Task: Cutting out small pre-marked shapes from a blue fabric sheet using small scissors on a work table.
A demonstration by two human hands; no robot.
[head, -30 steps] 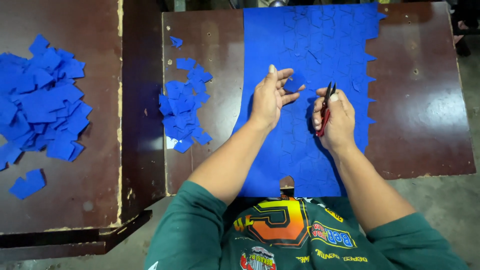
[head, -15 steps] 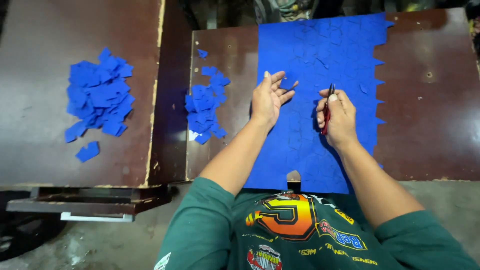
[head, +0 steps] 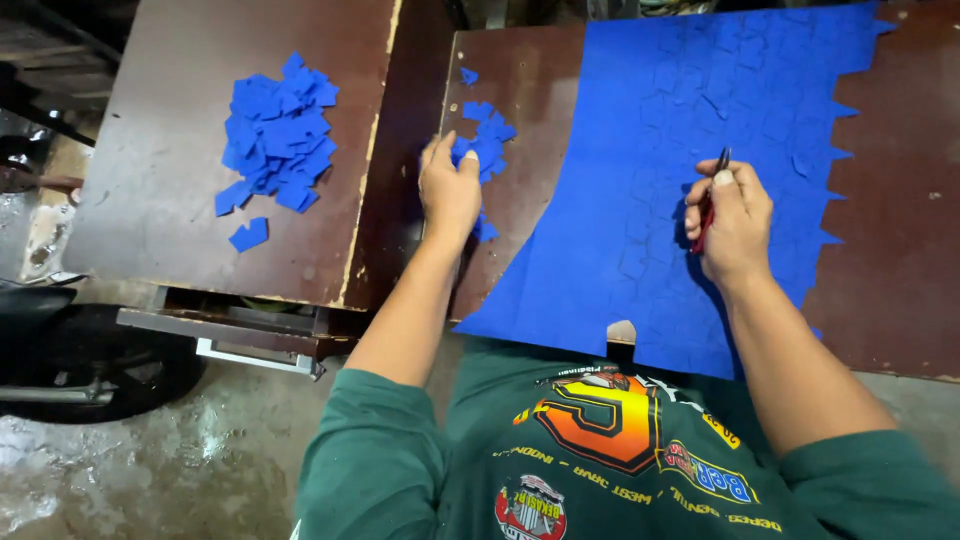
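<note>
Right hand [head: 735,225] sits on the blue sheet [head: 700,120], fingers curled tight around red-handled scissors [head: 708,205]. Scissors run near-vertical in the head view, dark tip poking out above the index finger and pointing away from the person, red handles buried in the fist. Can't tell if the blades are apart. Sheet's long axis runs away from the person; near edge hangs over the table edge at the torso, right edge is cut into sawtooth notches, bare brown table [head: 900,250] beyond that. Faint cut outlines cover the sheet around the hand. Left hand [head: 450,185] is off the sheet, palm down on the small pile of blue cut pieces [head: 487,135] just left of the sheet's left edge, fingers spread slightly and bent over the pieces, thumb out to the side. Some pieces stick out past the fingertips, one shows below the wrist. Bigger pile of blue pieces [head: 275,145] lies well apart on the second table [head: 150,200] to the left, past the gap between the tabletops, with open wood around it.
</note>
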